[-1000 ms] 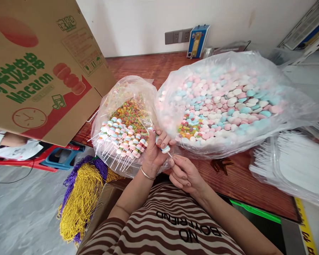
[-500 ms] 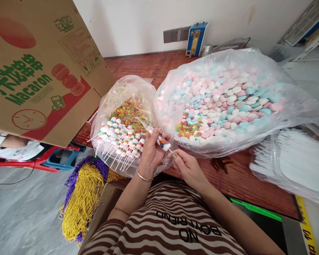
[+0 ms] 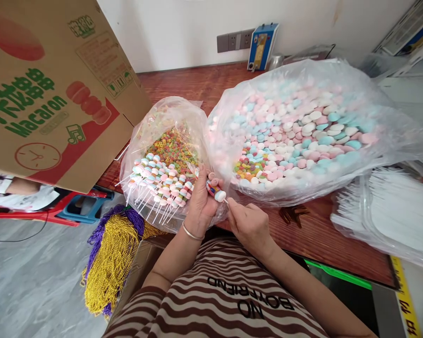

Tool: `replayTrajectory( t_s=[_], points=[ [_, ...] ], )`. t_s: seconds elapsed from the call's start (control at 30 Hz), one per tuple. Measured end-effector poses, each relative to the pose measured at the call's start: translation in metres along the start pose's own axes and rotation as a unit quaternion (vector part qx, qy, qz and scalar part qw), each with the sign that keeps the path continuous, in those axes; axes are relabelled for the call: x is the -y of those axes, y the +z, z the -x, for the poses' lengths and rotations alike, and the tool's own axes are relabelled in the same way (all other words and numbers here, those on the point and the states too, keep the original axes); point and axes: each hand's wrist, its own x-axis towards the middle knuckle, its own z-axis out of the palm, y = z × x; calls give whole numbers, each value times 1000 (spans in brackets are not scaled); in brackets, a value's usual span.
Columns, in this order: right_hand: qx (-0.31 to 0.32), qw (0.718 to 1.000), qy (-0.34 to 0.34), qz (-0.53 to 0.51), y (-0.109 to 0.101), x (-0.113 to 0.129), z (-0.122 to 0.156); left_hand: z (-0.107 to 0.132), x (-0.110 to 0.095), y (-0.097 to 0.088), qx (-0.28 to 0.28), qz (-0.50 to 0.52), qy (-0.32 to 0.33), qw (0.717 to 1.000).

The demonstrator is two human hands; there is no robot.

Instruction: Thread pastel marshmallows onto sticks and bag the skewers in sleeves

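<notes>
My left hand (image 3: 200, 204) is closed around a marshmallow candy skewer (image 3: 218, 193) with a colourful printed wrapper, its white end facing my right hand. My right hand (image 3: 249, 223) pinches the thin white stick at that end, the fist turned knuckles up. Just left of my left hand, finished-looking skewers of pink, white and blue marshmallows (image 3: 151, 180) lie in rows, sticks toward me. They rest on a clear plastic bag of small ring-shaped candies (image 3: 176, 145). To the right, a large clear bag holds loose marshmallow discs (image 3: 303, 136) and some colourful gummy rings (image 3: 250, 166).
A big Macaron carton (image 3: 66, 103) stands at the left. White sticks in plastic bags (image 3: 391, 211) lie at the right, near brown pieces (image 3: 292, 216) on the wooden table (image 3: 338, 246). A blue device (image 3: 262, 47) sits by the wall. Gold and purple bead strands (image 3: 113, 263) hang at lower left.
My right hand has rolled over, from extended fingers to a tighter fist on the stick. My left thumb has shifted, covering more of the wrapper. The view has shifted slightly.
</notes>
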Motion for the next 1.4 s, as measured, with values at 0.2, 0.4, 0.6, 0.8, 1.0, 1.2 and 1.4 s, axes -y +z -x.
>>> replayTrajectory(
  t_s=[0.2, 0.4, 0.6, 0.8, 1.0, 1.2, 1.4],
  points=[
    [-6, 983, 122, -135, 4, 3, -9, 8, 35, -13, 86, -54, 38, 994],
    [88, 738, 358, -565, -9, 0, -16, 4, 25, -25, 177, -117, 36, 977],
    [137, 572, 398, -704, -11, 6, -15, -12, -9, -19, 202, -30, 78, 976],
    [85, 808, 298, -501, -8, 7, -9, -13, -5, -6, 139, -10, 41, 989],
    [-35, 999, -3, 1, 0, -6, -2, -10, 0, 1, 79, -17, 20, 997],
    [-10, 962, 169, -214, 2, 3, -12, 3, 20, 0, 83, -54, 49, 994],
    [106, 646, 391, -647, 1, 8, -21, 5, 32, -19, 112, -99, 30, 988]
  ],
)
